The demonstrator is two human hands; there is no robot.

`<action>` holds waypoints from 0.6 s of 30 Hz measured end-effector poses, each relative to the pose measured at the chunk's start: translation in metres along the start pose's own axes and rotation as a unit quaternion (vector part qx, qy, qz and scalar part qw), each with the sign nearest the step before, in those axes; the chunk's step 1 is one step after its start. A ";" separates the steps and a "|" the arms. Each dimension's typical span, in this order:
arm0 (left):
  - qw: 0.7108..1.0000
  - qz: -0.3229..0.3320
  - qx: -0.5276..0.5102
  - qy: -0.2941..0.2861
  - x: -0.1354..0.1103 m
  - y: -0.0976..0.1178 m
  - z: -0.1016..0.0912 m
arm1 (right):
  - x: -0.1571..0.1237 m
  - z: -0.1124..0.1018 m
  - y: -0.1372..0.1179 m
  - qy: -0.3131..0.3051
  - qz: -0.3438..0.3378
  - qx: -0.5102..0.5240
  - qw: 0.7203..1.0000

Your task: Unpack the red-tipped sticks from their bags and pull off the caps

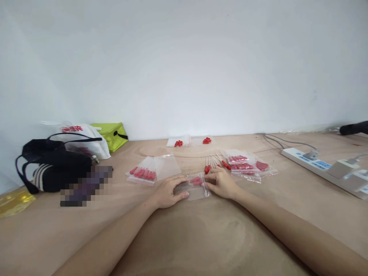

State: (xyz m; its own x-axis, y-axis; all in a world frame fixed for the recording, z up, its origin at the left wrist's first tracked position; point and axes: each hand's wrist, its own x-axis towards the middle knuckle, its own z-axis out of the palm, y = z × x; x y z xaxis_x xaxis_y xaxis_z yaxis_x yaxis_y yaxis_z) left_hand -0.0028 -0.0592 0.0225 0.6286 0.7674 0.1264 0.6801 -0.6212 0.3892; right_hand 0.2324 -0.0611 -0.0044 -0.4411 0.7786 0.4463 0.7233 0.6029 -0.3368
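A small clear zip bag [198, 195] with a few red-tipped pieces [196, 181] in it lies on the table between my hands. My left hand [171, 193] holds its left side, thumb below and fingers above. At the bag's right, zip-lined edge, my right hand [220, 183] pinches with bent fingers; the exact fingertip contact is partly hidden. Just behind the right hand, several thin white sticks with red ends [208, 168] lie fanned out loose. Left of them rest an empty-looking clear bag [168, 166] and a filled bag of red-ended sticks [143, 172].
Filled bags [244, 166] overlap to the right. Two bags with red pieces [178, 143] lie by the wall. A white power strip [319, 165] with plugs sits far right. Black bag [63, 165], white plastic bag [94, 140] and lime-green bag [110, 134] stand left on the brown table [184, 237].
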 end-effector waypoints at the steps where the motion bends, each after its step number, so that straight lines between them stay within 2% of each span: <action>1: 1.000 0.003 0.002 -0.005 0.000 0.001 -0.001 | 0.000 0.001 -0.001 -0.003 0.002 -0.007 1.000; 7: 0.999 0.011 0.012 -0.038 0.000 0.008 -0.006 | 0.003 0.001 -0.007 -0.040 -0.003 -0.038 0.998; 10: 0.999 0.006 0.012 -0.044 0.000 0.009 -0.007 | 0.004 -0.001 -0.010 -0.038 0.015 -0.018 0.999; 15: 0.999 0.012 0.008 -0.046 0.001 0.008 -0.007 | 0.002 -0.002 -0.013 -0.043 0.032 0.104 0.993; 18: 0.999 0.023 0.004 -0.049 0.001 0.007 -0.006 | 0.000 0.001 -0.012 -0.058 0.055 0.214 0.973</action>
State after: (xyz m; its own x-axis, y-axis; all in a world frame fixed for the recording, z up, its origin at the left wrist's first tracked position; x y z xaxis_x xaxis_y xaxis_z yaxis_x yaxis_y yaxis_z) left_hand -0.0003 -0.0618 0.0308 0.6922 0.7197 0.0539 0.6533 -0.6566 0.3770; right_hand 0.2235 -0.0680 -0.0007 -0.4480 0.8424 0.2996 0.4924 0.5122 -0.7037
